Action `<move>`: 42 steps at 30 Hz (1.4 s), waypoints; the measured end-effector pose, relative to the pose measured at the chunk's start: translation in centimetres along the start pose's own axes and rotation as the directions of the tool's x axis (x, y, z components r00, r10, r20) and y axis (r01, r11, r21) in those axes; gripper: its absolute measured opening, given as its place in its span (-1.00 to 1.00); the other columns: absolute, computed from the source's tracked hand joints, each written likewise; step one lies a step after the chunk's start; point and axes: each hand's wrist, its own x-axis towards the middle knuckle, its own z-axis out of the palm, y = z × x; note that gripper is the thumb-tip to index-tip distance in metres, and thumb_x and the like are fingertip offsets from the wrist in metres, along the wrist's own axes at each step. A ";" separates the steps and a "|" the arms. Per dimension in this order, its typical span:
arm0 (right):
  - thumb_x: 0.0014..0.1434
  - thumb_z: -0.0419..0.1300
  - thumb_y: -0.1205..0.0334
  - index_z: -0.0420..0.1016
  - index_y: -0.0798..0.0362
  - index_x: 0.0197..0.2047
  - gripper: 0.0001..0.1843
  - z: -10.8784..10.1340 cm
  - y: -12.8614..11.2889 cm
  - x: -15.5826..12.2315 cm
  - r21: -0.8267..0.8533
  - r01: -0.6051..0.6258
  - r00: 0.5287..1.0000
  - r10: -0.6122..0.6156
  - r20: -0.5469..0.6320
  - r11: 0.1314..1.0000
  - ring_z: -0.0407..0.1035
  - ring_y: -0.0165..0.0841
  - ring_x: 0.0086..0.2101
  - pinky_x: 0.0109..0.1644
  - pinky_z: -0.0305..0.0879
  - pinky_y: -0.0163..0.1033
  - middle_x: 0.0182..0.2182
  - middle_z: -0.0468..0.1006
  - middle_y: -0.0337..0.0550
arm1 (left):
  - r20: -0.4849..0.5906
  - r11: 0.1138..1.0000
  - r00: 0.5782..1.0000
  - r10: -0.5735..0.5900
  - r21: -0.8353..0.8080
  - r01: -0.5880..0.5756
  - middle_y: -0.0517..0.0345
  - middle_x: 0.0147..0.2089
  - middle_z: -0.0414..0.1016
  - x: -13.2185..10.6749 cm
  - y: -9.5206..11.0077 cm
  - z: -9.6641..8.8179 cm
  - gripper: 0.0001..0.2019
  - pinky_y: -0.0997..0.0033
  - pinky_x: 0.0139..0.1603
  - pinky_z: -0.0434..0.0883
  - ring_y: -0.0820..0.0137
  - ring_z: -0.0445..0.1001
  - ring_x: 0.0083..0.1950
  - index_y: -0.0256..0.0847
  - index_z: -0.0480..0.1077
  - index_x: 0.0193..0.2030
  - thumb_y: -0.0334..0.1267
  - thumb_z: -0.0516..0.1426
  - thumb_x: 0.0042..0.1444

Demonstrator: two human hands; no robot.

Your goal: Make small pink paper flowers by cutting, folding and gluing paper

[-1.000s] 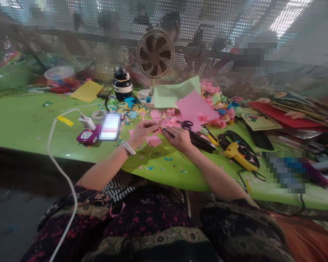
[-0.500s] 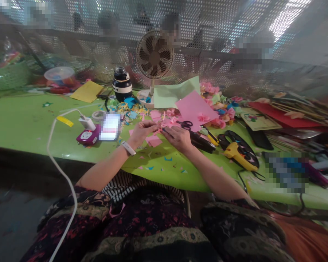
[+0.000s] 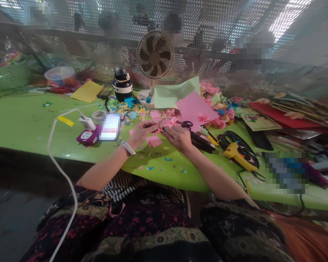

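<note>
My left hand (image 3: 142, 134), with a white band at its wrist, pinches a small pink paper piece (image 3: 160, 127) between thumb and fingers. Meeting it from the other side, my right hand (image 3: 179, 138) has its fingers curled in on the same piece. The fingertips hide most of its shape. Pink paper squares (image 3: 153, 141) lie on the green table just below the hands. Dark-handled scissors (image 3: 187, 125) rest beyond my right hand, next to a large pink sheet (image 3: 192, 105). Pink paper flowers (image 3: 172, 120) lie just behind the fingertips.
A lit phone (image 3: 110, 126) and a purple power adapter (image 3: 88, 136) are on the left. Behind stand a black bottle (image 3: 123, 85) and a fan (image 3: 155, 56). On the right lie a yellow glue gun (image 3: 239, 155) and a black tape-like ring (image 3: 242, 140). Paper scraps (image 3: 168, 159) dot the table edge.
A thin pale strip that stuck up above the fingertips no longer stands out there. Both hands stay in nearly the same place, with only slight finger movement.
</note>
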 end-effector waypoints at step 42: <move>0.47 0.00 -0.06 0.57 0.04 -0.07 -0.57 0.8 -0.9 0.1 0.462 -0.340 0.934 0.236 0.268 0.819 0.46 -0.35 -0.46 -0.37 0.30 -0.30 -0.39 0.62 -0.14 | -0.043 0.996 0.995 0.091 -0.006 -0.091 0.15 -0.36 0.61 -0.1 0.6 0.2 -0.70 0.31 -0.13 0.47 0.42 0.52 -0.29 -0.16 0.63 -0.39 -0.03 0.47 -0.18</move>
